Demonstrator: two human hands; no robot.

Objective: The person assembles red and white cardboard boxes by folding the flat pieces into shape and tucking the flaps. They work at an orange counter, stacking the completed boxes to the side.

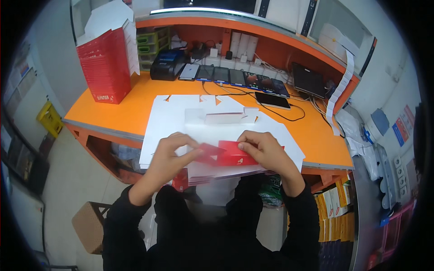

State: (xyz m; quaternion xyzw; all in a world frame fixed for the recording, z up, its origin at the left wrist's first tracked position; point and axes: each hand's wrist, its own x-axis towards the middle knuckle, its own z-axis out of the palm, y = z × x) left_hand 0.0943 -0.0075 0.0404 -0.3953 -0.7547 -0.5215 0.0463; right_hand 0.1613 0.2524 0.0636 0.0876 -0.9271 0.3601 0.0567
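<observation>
In the head view, the left hand (174, 156) has its thumb and forefinger closed in a pinch on the outer end of a motion-blurred red flap (210, 154), the other fingers loosely curled. The right hand (266, 151) is also in a pinch, thumb in front, gripping the upper edge of a red paperboard panel (235, 156) just beside that flap; whether the two are joined is unclear. Both red pieces are between the hands, over the near part of a stack of white carton blanks (169, 128) on the orange desk (325, 147). Beyond the stack, a black-screened phone (272, 100) lies near a row of upright phones (237, 77); a black label printer (168, 64) stands farther left, near nested red cartons (104, 67).
</observation>
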